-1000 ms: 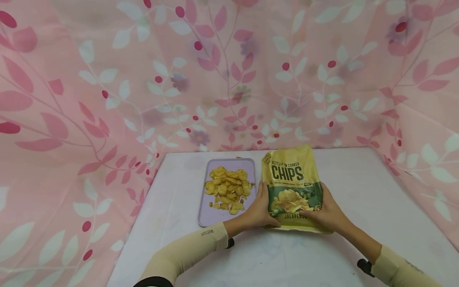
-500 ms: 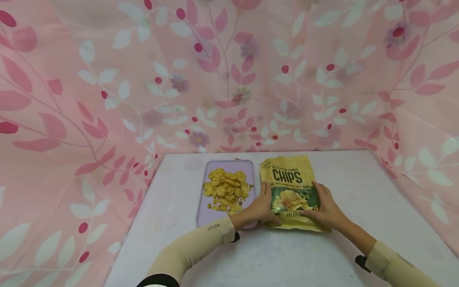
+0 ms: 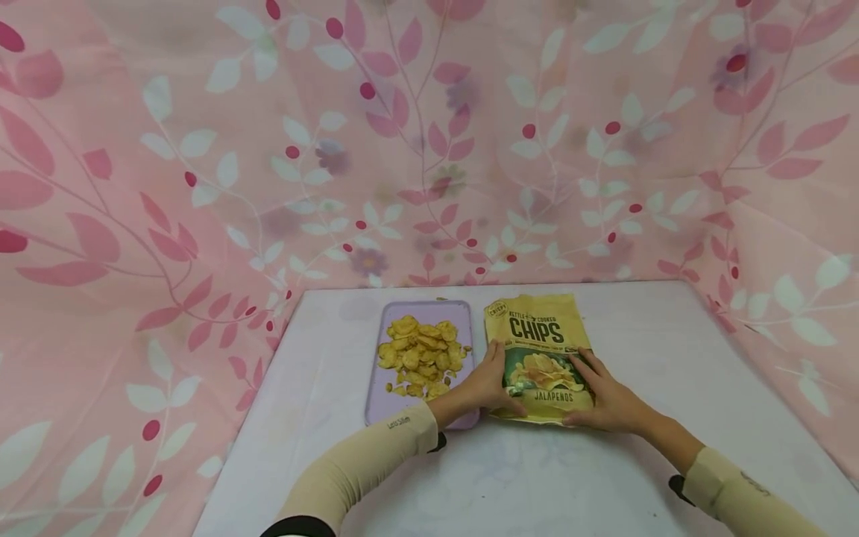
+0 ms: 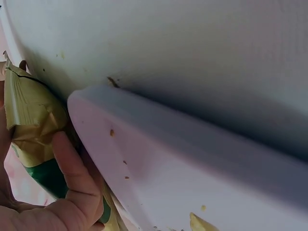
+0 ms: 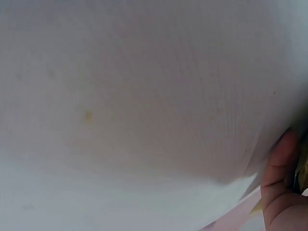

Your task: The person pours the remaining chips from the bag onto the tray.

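A yellow and green bag of chips (image 3: 537,332) lies front side up on the table, with "CHIPS" and "JALAPENOS" printed on it. My left hand (image 3: 485,384) holds its left side, the thumb near the lower edge. In the left wrist view, a bent finger (image 4: 74,166) presses the bag's crumpled side. At the right side, my right hand (image 3: 611,399) holds the bag, fingers over the green band and thumb by the bottom. Only a sliver of bag shows in the right wrist view, beside the right hand (image 5: 281,192). The bag's underside is hidden.
Left of the bag, a lilac tray (image 3: 379,406) bears a heap of chips (image 3: 424,354); its right edge is close to my left hand. Small crumbs dot the white-covered table (image 3: 537,485). A pink floral cloth (image 3: 429,149) hangs behind and at the sides.
The bag's top has come down, so the bag lies flatter. My right hand has shifted its fingers further onto the bag's front. My left hand stays at the left side.
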Demonstrator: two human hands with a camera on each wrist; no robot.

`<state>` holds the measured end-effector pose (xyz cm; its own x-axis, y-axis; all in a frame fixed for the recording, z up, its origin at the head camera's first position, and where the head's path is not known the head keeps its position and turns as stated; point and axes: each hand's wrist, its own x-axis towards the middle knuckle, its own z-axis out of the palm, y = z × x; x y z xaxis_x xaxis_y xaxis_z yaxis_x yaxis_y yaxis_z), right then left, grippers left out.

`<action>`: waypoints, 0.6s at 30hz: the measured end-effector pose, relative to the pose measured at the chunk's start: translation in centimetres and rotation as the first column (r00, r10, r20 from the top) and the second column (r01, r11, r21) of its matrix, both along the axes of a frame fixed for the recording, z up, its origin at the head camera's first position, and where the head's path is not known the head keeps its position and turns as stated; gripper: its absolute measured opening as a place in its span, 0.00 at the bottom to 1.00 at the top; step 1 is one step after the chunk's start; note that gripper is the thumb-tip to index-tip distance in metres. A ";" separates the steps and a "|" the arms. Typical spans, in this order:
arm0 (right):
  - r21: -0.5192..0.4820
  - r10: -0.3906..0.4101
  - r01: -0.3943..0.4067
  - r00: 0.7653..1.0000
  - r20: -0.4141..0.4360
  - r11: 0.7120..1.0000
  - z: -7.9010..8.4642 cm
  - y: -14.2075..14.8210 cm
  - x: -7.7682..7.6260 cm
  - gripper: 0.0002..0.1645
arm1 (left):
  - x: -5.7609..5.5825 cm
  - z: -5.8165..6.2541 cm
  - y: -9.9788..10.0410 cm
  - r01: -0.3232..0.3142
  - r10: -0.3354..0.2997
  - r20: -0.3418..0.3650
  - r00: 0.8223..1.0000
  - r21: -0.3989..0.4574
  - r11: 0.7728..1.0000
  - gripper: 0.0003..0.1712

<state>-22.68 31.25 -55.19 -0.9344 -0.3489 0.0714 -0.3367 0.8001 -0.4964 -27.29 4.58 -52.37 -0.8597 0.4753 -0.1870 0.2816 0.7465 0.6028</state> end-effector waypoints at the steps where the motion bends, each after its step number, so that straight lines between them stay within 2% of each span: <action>1: -0.003 0.003 -0.003 1.000 -0.002 1.000 0.0 0.1 -0.1 0.74 | -0.1 0.0 0.1 -0.001 0.001 0.004 1.000 0.006 1.000 0.83; 6: -0.009 0.006 -0.006 1.000 0.007 1.000 -0.2 0.4 -0.9 0.76 | -0.3 0.3 0.2 -0.006 0.006 0.013 1.000 -0.004 1.000 0.82; 8: -0.015 0.003 -0.003 1.000 0.023 1.000 -0.2 0.4 -0.9 0.77 | -0.2 0.4 0.2 -0.011 0.011 -0.006 1.000 -0.042 0.999 0.82; 11: 0.012 -0.006 0.006 1.000 0.019 1.000 0.3 0.4 -0.6 0.77 | 0.3 1.0 -0.2 -0.031 0.025 -0.072 0.997 -0.088 0.996 0.80; 13: 0.061 -0.016 0.016 1.000 0.000 0.998 1.0 0.5 -0.2 0.75 | 0.8 2.1 -1.1 -0.036 0.025 -0.125 0.992 -0.091 0.995 0.73; 15: 0.108 -0.033 0.035 0.999 -0.025 0.994 1.9 1.0 0.3 0.70 | 1.1 3.5 -2.5 -0.013 0.001 -0.182 0.983 -0.064 0.998 0.60; 18: 0.135 -0.070 0.079 0.995 -0.066 0.988 3.6 2.2 0.8 0.62 | 0.7 5.9 -5.7 0.048 -0.056 -0.268 0.962 -0.034 0.998 0.40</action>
